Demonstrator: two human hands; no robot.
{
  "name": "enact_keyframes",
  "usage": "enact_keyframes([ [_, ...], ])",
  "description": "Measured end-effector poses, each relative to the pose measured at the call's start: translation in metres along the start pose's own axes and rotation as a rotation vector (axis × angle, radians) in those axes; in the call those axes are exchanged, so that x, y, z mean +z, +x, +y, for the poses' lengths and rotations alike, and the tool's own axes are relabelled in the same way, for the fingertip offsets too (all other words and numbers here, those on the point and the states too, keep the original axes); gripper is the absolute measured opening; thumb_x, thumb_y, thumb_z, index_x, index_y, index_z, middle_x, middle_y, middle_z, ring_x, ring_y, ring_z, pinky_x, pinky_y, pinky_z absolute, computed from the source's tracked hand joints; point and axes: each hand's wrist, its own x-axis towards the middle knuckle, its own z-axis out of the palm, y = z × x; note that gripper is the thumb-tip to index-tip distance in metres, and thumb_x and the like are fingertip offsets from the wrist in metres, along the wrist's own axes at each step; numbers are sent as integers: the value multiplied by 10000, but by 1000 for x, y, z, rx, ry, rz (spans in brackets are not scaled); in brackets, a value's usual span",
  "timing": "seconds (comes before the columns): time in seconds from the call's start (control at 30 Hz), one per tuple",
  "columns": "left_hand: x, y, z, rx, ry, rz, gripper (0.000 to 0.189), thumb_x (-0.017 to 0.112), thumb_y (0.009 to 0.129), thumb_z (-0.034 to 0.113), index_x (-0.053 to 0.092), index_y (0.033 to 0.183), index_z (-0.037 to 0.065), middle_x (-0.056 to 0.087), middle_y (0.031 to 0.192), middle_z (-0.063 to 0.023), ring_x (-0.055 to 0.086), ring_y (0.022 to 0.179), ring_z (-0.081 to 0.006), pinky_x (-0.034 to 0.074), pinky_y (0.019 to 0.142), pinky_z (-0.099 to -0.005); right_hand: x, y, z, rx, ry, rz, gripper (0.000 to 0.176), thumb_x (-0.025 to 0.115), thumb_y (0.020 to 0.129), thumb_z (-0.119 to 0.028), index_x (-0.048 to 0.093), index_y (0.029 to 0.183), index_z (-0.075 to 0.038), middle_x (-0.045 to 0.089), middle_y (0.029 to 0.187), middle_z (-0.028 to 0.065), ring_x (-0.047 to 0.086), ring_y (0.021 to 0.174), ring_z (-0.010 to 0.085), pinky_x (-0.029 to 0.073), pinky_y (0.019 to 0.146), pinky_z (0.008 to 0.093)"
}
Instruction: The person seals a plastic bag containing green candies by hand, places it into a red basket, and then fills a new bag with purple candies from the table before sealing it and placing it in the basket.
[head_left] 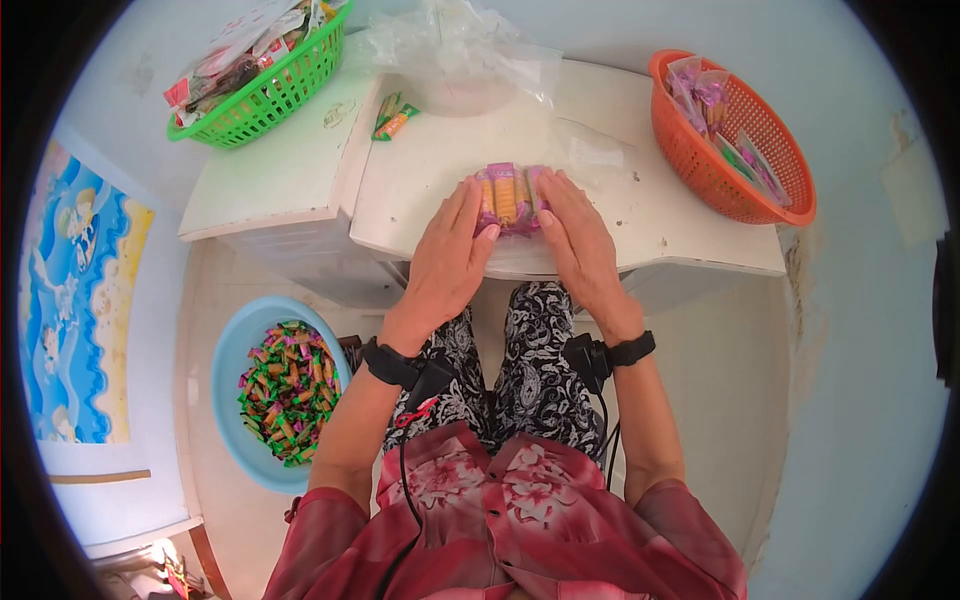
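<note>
Left hand (447,262) and right hand (580,250) flat, unclenched, pressing the sides of a pack (510,197) on the desk (420,190); judged partway: few packs (705,95) in the orange basket (790,190), many loose candies (290,390) left in the basin (225,370).

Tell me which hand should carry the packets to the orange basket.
Probably the right hand: it touches the packets on the side nearer the basket; the left hand would have to cross over.
</note>
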Motion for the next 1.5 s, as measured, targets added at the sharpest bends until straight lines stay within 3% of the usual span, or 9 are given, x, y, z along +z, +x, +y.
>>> enact_keyframes([
  [0.1, -2, -4, -5, -47, -164, 33, 656, 611, 1110, 238, 381, 1654, -49, 422, 1692, -289, 432, 1547, -464, 372, 1279, -505, -6, -5, 5, 32, 35, 115, 419, 588, 1127, -214, 639, 1482, 2, 604, 1577, 218, 532, 1496, 410, 402, 1252, 502],
  [0.17, -11, -11, -8, 41, -189, 62, 693, 678, 1076, 242, 410, 1662, -12, 445, 1699, -236, 444, 1559, -413, 366, 1283, -487, -19, -18, 3, 95, 146, 171, 390, 652, 1093, -189, 675, 1439, -12, 624, 1556, 211, 568, 1462, 404, 437, 1226, 490],
  [0.3, -31, -25, -6, 203, -103, 50, 719, 836, 948, 222, 563, 1595, 69, 523, 1648, -167, 499, 1524, -375, 420, 1250, -475, -37, -45, 4, -16, 50, 90, 417, 802, 969, -180, 728, 1364, -67, 664, 1510, 162, 632, 1372, 367, 493, 1160, 456],
  [0.4, -33, -31, -13, 315, 38, 36, 641, 910, 841, 187, 711, 1446, 116, 620, 1509, -119, 584, 1412, -346, 506, 1163, -464, -45, -54, -7, -114, -113, -20, 465, 863, 891, -198, 744, 1330, -105, 678, 1480, 108, 639, 1334, 329, 496, 1118, 453],
  [0.6, -22, -32, -11, 384, 128, 145, 370, 885, 819, 79, 787, 1175, 103, 715, 1196, -66, 675, 1115, -321, 560, 951, -444, -26, -47, -23, -227, -283, -29, 496, 884, 813, -184, 741, 1286, -139, 687, 1379, 31, 627, 1269, 280, 470, 1048, 447],
  [0.8, -24, -27, -13, 383, 69, 134, 242, 834, 847, 12, 778, 1075, 74, 723, 1051, -69, 684, 998, -303, 550, 867, -424, -13, -38, -20, -254, -266, 25, 449, 881, 788, -138, 739, 1214, -145, 709, 1247, -2, 634, 1162, 260, 472, 963, 430],
  [1.2, -31, -21, -3, 387, 57, 181, 209, 766, 880, -36, 734, 1069, 49, 699, 1040, -95, 658, 982, -329, 533, 848, -434, -13, -24, -23, -346, -304, 134, 257, 856, 815, -118, 772, 1056, -149, 729, 1065, -27, 651, 1025, 224, 475, 852, 402],
  [1.27, -34, -16, 1, 411, 57, 183, 171, 759, 903, 10, 732, 1066, 55, 701, 1043, -84, 660, 980, -315, 516, 865, -434, -14, -13, -34, -399, -301, 139, 240, 856, 817, -120, 777, 1042, -148, 727, 1033, -18, 655, 1001, 224, 485, 825, 397],
  [1.5, -54, 9, 22, 400, -20, 215, 159, 744, 934, 15, 730, 1092, 38, 707, 1024, -104, 671, 973, -317, 533, 879, -428, -28, 24, -41, -341, -71, 109, 153, 866, 828, -107, 814, 969, -135, 735, 925, 19, 656, 884, 256, 538, 753, 388],
])
